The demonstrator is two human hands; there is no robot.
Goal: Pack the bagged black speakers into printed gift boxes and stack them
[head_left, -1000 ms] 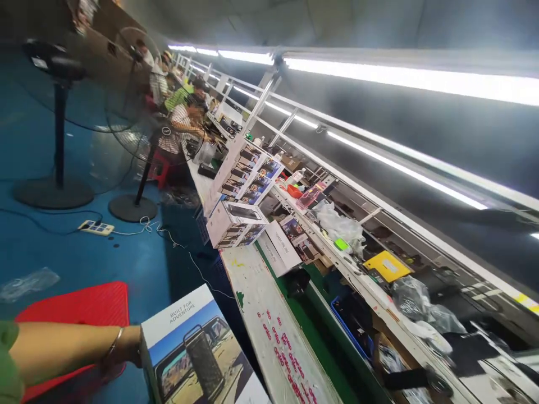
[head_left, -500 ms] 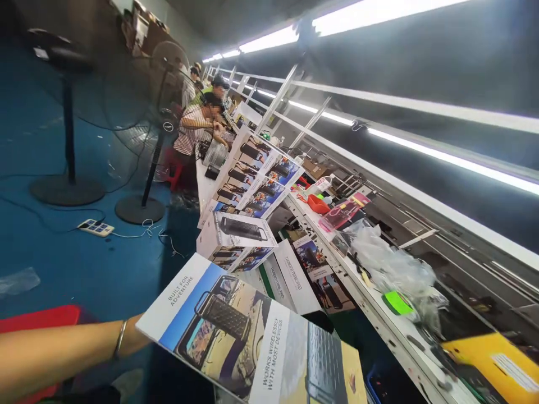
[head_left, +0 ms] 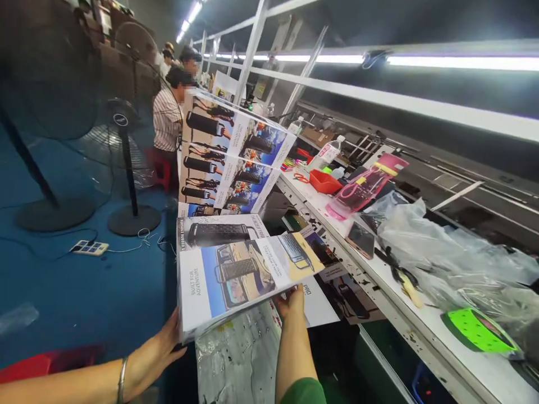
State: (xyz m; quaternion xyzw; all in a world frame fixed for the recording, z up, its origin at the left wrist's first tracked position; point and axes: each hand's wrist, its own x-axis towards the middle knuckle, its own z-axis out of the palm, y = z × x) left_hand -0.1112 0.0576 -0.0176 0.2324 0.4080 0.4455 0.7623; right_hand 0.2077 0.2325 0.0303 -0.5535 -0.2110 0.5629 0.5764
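Observation:
A printed speaker box (head_left: 236,275) reading "BUILT FOR ADVENTURE" lies tilted between my two hands, its picture side up. At its left end is my left hand (head_left: 158,350), thumb apart below and the other fingertips partly hidden by the box. My right hand (head_left: 292,303) grips the near long edge from below, toward the right end. Just beyond, another speaker box (head_left: 221,227) lies with a black speaker pictured on top, partly covered by the held one. Farther back rises a stack of similar speaker boxes (head_left: 229,154).
Under the boxes runs a worn grey surface (head_left: 236,359). On the white shelf (head_left: 337,224) to the right are a pink bottle (head_left: 357,188), a phone (head_left: 361,239), plastic bags (head_left: 455,247) and a green object (head_left: 480,331). Fans (head_left: 128,163) and a person (head_left: 167,115) are at left.
The held box has swung round and moved farther away, toward the box in front of the stack. My right hand has come into view at its near edge. The view has turned and levelled.

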